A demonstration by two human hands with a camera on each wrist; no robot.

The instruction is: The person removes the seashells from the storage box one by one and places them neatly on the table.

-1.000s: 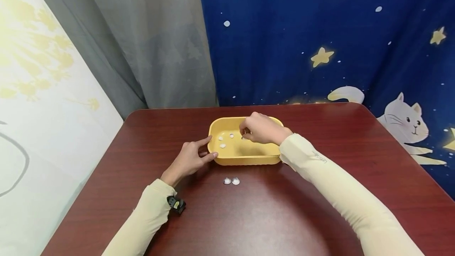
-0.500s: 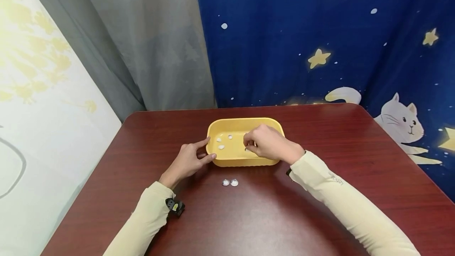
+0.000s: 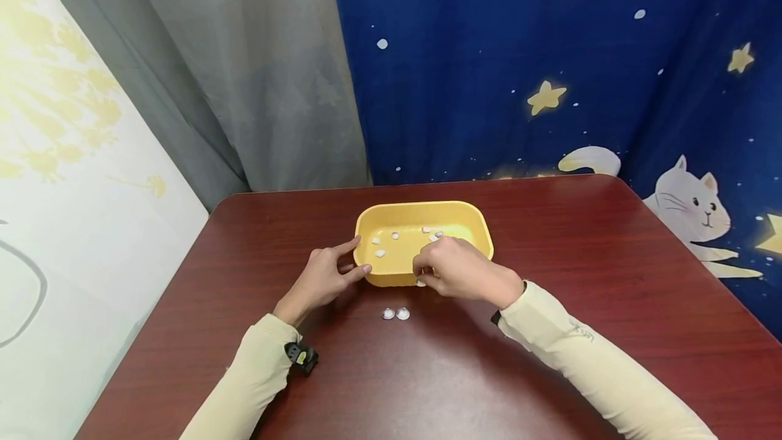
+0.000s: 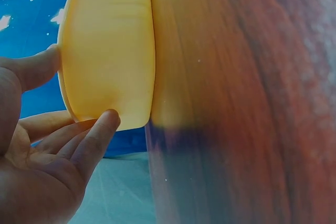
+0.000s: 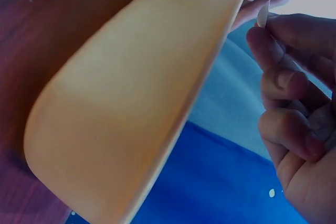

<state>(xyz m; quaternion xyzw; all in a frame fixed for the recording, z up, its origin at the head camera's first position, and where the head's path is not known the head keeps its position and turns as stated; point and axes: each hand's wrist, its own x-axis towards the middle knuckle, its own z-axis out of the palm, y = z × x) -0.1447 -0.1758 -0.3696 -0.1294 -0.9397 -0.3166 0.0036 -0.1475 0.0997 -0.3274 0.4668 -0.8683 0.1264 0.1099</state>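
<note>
A shallow yellow plastic tub (image 3: 387,279) stands on the table with several small white shells (image 3: 380,253) scattered inside. My left hand (image 3: 324,276) holds the tub's left end, its thumb and fingers spread at the rim and end wall, as the left wrist view also shows. Over the tub's front rim is my right hand (image 3: 455,270). Between thumb and forefinger it pinches a small thin white shell (image 5: 263,16), seen edge-on in the right wrist view; its other fingers are curled. Two more shells (image 3: 402,314) lie side by side on the table in front of the tub.
The dark red-brown table (image 3: 293,223) has rounded far corners. Behind it hang a grey curtain (image 3: 293,87) and a blue curtain (image 3: 458,87) with stars and a cat. A white patterned wall (image 3: 91,236) is on the left.
My right hand has come from inside the tub toward me to its front rim, the shell between its fingers, uncovering shells on the tub's right side. My left hand stays at the tub.
</note>
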